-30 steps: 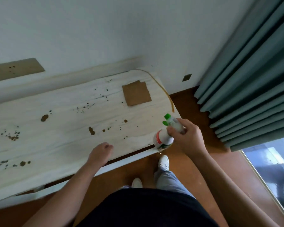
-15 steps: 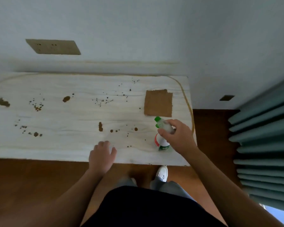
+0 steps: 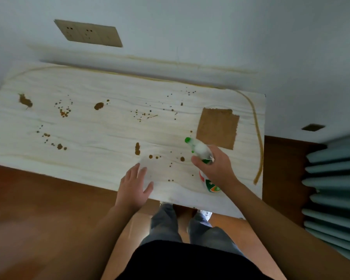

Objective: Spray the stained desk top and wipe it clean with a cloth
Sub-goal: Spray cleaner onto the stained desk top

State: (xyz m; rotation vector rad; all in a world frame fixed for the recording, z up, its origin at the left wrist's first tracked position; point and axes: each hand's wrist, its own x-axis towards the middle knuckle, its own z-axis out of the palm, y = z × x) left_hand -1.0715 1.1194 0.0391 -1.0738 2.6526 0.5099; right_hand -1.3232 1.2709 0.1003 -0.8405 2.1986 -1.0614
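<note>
There is one spray bottle (image 3: 200, 148) here, and I have it in my right hand (image 3: 215, 168). My fingers are curled round its neck. The bottle is tilted over the right part of the counter (image 3: 101, 130), with its green nozzle towards the wall and its red and green label showing below my wrist.

My left hand (image 3: 133, 186) holds nothing. Its fingers are straight and a little spread over the counter's near edge, but I cannot tell whether the palm presses down. Just beyond the fingertips is one pale, hazy patch (image 3: 150, 168) on the wood grain.

One brown square cloth (image 3: 217, 128) lies flat on the counter, just beyond the bottle and apart from both hands.

Brown stains are scattered across the pale top. Three larger blots stand out: one at the far left (image 3: 25, 101), one further in (image 3: 98, 106), and one long blot near the middle (image 3: 137, 148). Round them lie clusters of specks too fine for me to count. One brownish line (image 3: 258, 134) curves along the back and right edges.

On the wall are one socket plate (image 3: 89, 33) and one small dark square (image 3: 313, 127). One grey-green curtain (image 3: 335, 188) hangs at the right above the brown floor (image 3: 38, 209).
</note>
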